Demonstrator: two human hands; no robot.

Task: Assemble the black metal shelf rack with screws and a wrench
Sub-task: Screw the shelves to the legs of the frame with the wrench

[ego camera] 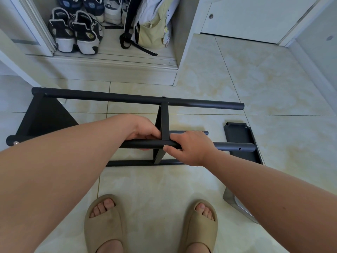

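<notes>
The black metal rack (127, 98) lies on its side on the tiled floor, with long round posts running left to right and flat shelves set across them. My left hand (144, 128) grips the near upper post (235, 146) just left of the middle shelf (165, 121). My right hand (189, 147) curls round the same post just right of that shelf, and its thumb and forefinger pinch a small silver screw head (165, 146) at the joint. A loose black shelf panel (238, 136) lies on the floor to the right. No wrench is in view.
My feet in beige slippers (104, 223) stand close to the rack. A metal chair leg (237, 205) is at the lower right. An open wardrobe with sneakers (76, 31) and a bag (153, 22) stands behind, with a white door (255, 17) at the back right.
</notes>
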